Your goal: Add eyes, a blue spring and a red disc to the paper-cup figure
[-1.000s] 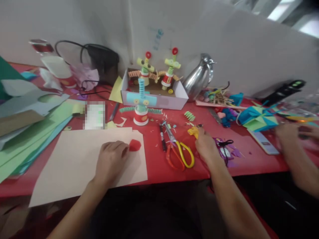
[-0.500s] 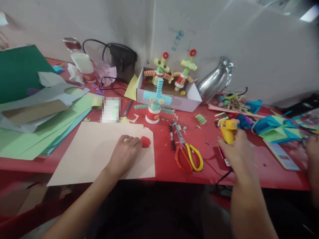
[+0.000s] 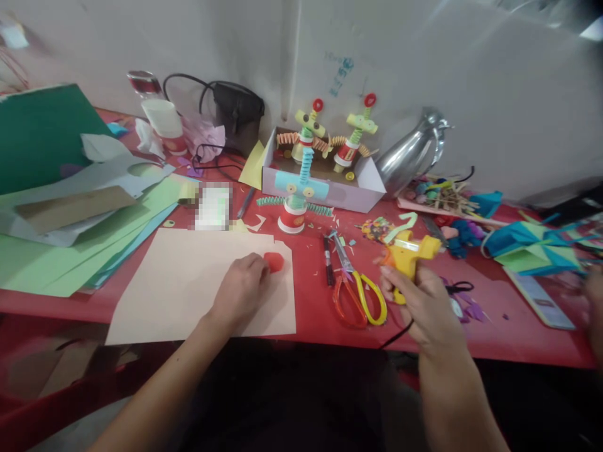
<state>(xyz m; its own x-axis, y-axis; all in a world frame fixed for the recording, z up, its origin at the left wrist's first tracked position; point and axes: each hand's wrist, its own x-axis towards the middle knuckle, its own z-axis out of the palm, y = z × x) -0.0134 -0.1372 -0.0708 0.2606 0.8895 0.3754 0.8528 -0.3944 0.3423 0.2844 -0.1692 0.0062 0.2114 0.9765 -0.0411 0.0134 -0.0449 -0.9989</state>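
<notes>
My left hand (image 3: pixel 241 290) rests on a beige paper sheet (image 3: pixel 179 289), fingers curled against a small red piece (image 3: pixel 274 262) that lies on the sheet. My right hand (image 3: pixel 424 301) is closed round the handle of a yellow glue gun (image 3: pixel 409 254), held above the red table with its nozzle pointing left and its black cord trailing down. Orange and yellow scissors (image 3: pixel 355 292) and a black pen (image 3: pixel 327 260) lie between my two hands.
A paper-spring figure on a red cup (image 3: pixel 293 204) stands before a white box (image 3: pixel 320 185) holding two more figures. Stacked coloured paper (image 3: pixel 70 232) lies left; a silver jug (image 3: pixel 409 154), craft scraps and blue folded paper (image 3: pixel 522 242) lie right. Another person's hand (image 3: pixel 594 301) shows at the right edge.
My right hand picked up the glue gun from the table and brought it leftward toward the scissors, turning its nozzle left. My left hand stayed on the red piece.
</notes>
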